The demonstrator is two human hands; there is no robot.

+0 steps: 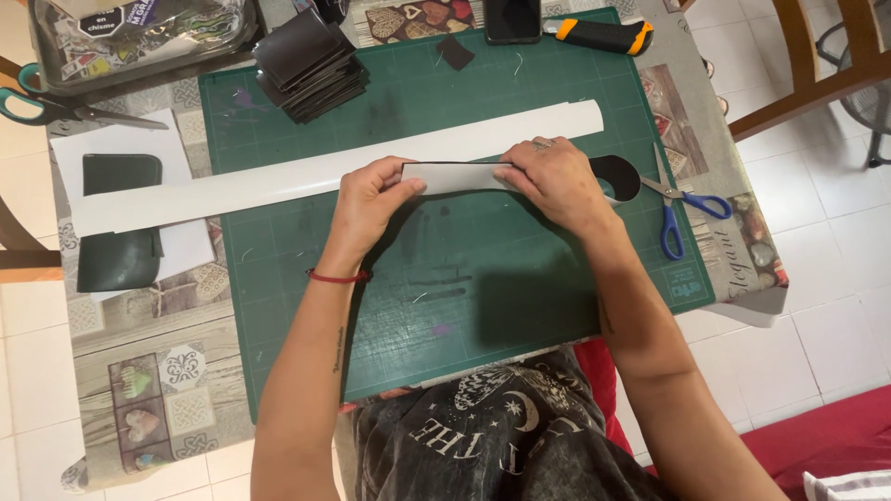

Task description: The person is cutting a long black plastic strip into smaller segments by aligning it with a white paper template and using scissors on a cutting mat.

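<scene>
On the worktop (130, 371), a green cutting mat (464, 306) carries a long white strip (278, 186) lying left to right. Both hands press a smaller white-and-black piece (455, 176) flat against it, likely to keep edges aligned: left hand (367, 199) pinching its left end, right hand (557, 181) spread on top. Blue scissors (682, 209) lie right; dark squares (311, 60) are stacked far.

stack of dark squares (311, 63): top left of green cutting mat (520, 306) | blue-handled scissors (682, 199): mat's right edge | green-handled scissors (56, 107): table, far left | utility knife (603, 35): orange and black, top edge | phone (512, 19): beside knife | dark wallet pieces (119, 223): on white sheet (130, 139), left
</scene>
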